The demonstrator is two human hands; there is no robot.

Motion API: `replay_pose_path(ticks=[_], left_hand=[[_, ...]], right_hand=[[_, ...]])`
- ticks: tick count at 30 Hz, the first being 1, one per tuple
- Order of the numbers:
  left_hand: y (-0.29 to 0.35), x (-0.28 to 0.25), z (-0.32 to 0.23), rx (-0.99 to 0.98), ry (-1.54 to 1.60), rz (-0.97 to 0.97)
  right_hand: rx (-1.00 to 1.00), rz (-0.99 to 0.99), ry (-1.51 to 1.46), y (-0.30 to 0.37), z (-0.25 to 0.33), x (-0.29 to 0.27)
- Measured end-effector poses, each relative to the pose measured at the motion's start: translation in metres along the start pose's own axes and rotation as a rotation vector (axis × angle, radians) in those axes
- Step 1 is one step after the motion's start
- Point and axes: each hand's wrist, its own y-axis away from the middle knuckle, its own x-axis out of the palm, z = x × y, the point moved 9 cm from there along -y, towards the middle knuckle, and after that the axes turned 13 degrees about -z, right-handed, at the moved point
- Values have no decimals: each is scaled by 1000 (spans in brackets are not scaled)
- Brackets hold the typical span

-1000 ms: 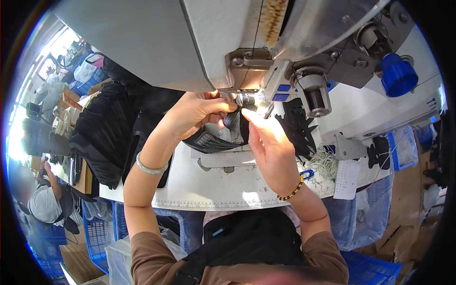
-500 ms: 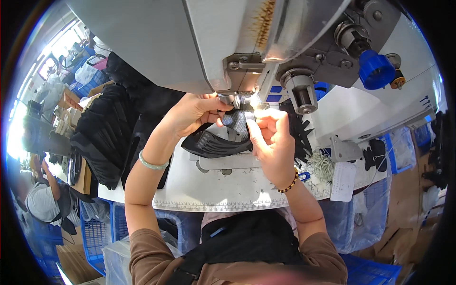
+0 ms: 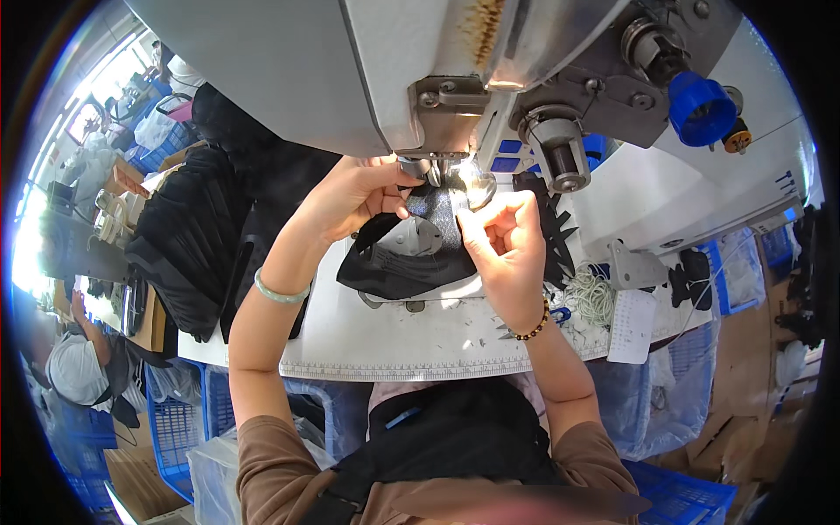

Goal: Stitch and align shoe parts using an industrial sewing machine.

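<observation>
A black shoe upper (image 3: 398, 273) with a grey mesh lining lies under the needle area of a sewing machine (image 3: 442, 122). My left hand (image 3: 363, 194) pinches its upper left edge close beside the presser foot, fingers partly hidden by the metal parts. With thumb and bent fingers, my right hand (image 3: 507, 245) grips the right side of the lining. Through the opening of the upper a shiny metal plate shows. Bright lamp light falls on the stitching spot between both hands.
Black fabric pieces (image 3: 188, 236) are stacked at the left. To the right lie black strips (image 3: 553, 227), a tangle of pale cord (image 3: 591, 297) and a white card (image 3: 631, 326). Plastic-lined blue baskets (image 3: 652, 411) stand below the table edge (image 3: 385, 367). Another person (image 3: 83, 359) sits at far left.
The shoe upper has turned and spread, so its opening shows the metal plate more fully. My right hand has shifted slightly down and right; my left hand stays near the presser foot.
</observation>
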Motion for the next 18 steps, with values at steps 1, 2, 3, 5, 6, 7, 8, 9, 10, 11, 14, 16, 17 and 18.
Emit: replay_pose_path(ticks=[1,2,3,5,6,7,8,9,10,11,14,16,17,18], left_hand=[[2,3,-2,30,-44,28],[4,6,-4,60,-89,56],[7,10,-4,59,-89,57],[12,12,-6,73,-90,-30],[13,12,-6,75,-90,-32],[13,13,-6,77,-87,-31],[14,13,-7,78,-84,-30],[13,12,-7,80,-85,-31],[11,10,-6,79,-70,-16],[9,9,-5,77,-55,-1],[5,6,-4,85,-61,8],[4,7,-4,84,-50,-5],[4,6,-4,85,-38,-19],[3,5,-4,85,-39,-20]], right_hand=[[4,25,-26,2,1,1],[5,26,-26,3,1,0],[21,42,-24,4,-2,0],[37,58,-22,5,-3,-1],[24,53,-11,5,-1,-2],[10,48,0,5,1,-2],[10,48,-1,5,1,-3],[15,45,-4,4,1,-3],[21,41,-7,4,0,-4],[21,41,-8,3,0,-4],[22,43,-12,2,-1,-3],[-2,34,17,1,-1,-4],[-1,31,17,0,-2,-4],[-2,26,20,-1,-2,-4]])
